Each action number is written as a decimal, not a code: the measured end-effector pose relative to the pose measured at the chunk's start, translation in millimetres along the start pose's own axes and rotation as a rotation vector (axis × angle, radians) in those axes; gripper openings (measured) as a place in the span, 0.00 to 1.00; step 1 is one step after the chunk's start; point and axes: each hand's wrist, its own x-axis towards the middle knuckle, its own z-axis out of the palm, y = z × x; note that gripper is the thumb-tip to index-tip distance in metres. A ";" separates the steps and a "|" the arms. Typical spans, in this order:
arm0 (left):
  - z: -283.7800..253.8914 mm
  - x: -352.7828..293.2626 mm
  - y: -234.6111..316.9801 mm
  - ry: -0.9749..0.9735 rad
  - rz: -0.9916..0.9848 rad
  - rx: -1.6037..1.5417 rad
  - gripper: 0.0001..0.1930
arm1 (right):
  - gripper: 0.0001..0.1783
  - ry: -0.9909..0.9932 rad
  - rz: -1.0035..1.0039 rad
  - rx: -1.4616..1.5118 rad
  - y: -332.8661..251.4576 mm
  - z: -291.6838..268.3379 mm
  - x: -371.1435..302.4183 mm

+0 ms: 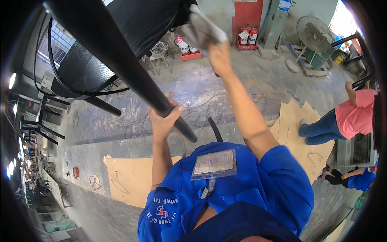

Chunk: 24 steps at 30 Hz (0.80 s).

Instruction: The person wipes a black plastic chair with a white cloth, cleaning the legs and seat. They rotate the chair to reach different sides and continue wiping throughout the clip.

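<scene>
In front of me is a black piece of furniture with a rounded, wood-grained panel (90, 66) and tapering round legs. One thick leg (125, 60) runs slantwise from the upper left down toward my chest. My left hand (163, 119) is wrapped round this leg near its lower end, thumb on the near side. My right hand (219, 58), arm stretched far forward, grips a whitish-grey cloth (203, 30), which is blurred by motion. The cloth is by the furniture's far dark end; whether it touches cannot be told.
Fire extinguishers (248, 35) in red stands line the far wall, near a large fan (314, 34). Cardboard sheets (133, 177) lie on the floor. A person in a pink top (356, 113) stands at right, another in blue (358, 179) below. Black furniture frames (42, 119) stand left.
</scene>
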 end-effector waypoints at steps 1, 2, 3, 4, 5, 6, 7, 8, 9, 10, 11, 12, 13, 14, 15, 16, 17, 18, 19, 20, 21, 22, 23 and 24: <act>-13.6 -1.2 -2.9 -0.024 -0.021 -0.011 0.14 | 0.17 0.081 0.074 0.036 3.8 -16.9 -1.9; -28.3 -2.9 -5.7 -0.024 -0.014 -0.029 0.14 | 0.18 0.205 0.085 -0.014 9.8 -31.8 -0.7; -41.9 -4.8 -8.6 -0.023 -0.096 -0.067 0.16 | 0.19 0.314 0.070 -0.055 17.7 -43.9 0.2; -55.1 -6.6 -10.6 -0.001 -0.148 -0.111 0.18 | 0.19 0.252 0.154 -0.196 27.2 -51.2 2.1; -67.0 -7.9 -12.3 0.002 -0.134 -0.144 0.21 | 0.21 0.185 0.238 -0.356 37.5 -54.9 4.5; -77.2 -8.6 -13.2 0.006 -0.117 -0.177 0.23 | 0.22 0.159 0.317 -0.521 47.7 -53.1 3.3; -85.2 -8.7 -13.3 0.045 -0.079 -0.136 0.23 | 0.29 -0.072 0.294 -0.429 57.1 -47.6 0.0; -90.6 -9.0 -12.7 0.082 -0.039 -0.093 0.24 | 0.31 -0.214 0.299 -0.400 64.8 -39.1 -7.2; -93.1 -9.1 -11.1 0.131 0.037 -0.059 0.24 | 0.32 -0.292 0.303 -0.367 70.7 -27.0 -17.4; -92.7 -9.7 -9.0 0.301 0.006 -0.004 0.24 | 0.34 -0.428 0.364 -0.361 73.9 -17.5 -26.7; -89.0 -10.3 -5.9 0.483 0.011 0.040 0.24 | 0.36 -0.389 0.345 -0.258 74.6 -12.1 -33.0; -82.6 -10.8 -2.4 0.667 0.035 0.078 0.24 | 0.37 -0.412 0.387 -0.184 73.7 -7.3 -38.8; -73.1 -10.9 1.9 0.848 0.057 0.221 0.25 | 0.39 -0.414 0.385 -0.093 70.2 -4.2 -43.6; -60.4 -8.3 6.4 0.890 0.187 0.371 0.26 | 0.39 -0.452 0.452 -0.103 65.6 -3.0 -46.8; -47.1 -3.1 11.5 0.923 0.339 0.511 0.27 | 0.39 -0.467 0.474 -0.094 59.2 -3.0 -49.4; -31.8 5.8 17.0 0.947 0.490 0.655 0.28 | 0.39 -0.489 0.465 -0.081 52.6 -3.5 -51.1; -14.3 13.3 22.5 0.735 0.498 0.587 0.29 | 0.38 -0.521 0.510 -0.045 45.0 -3.8 -54.7; 4.6 25.5 28.1 0.539 0.553 0.503 0.29 | 0.37 -0.537 0.524 -0.048 38.0 -3.4 -58.5; 20.5 44.2 31.2 0.468 0.498 0.458 0.30 | 0.37 -0.570 0.528 -0.051 31.2 -2.5 -64.5; 36.7 68.7 33.2 0.467 0.405 0.321 0.36 | 0.36 -0.582 0.557 -0.073 25.3 -1.0 -71.2; 51.1 90.8 36.5 0.515 0.454 0.336 0.37 | 0.35 -0.565 0.480 -0.093 20.4 1.8 -79.5; 62.7 107.8 37.9 0.530 0.449 0.329 0.39 | 0.34 -0.550 0.414 -0.068 16.7 4.5 -87.5; 69.8 114.8 36.5 0.575 0.459 0.254 0.39 | 0.34 -0.517 0.363 -0.073 14.6 7.4 -93.9; 75.5 120.6 33.5 0.594 0.453 0.177 0.39 | 0.33 -0.481 0.308 -0.078 13.5 9.3 -99.5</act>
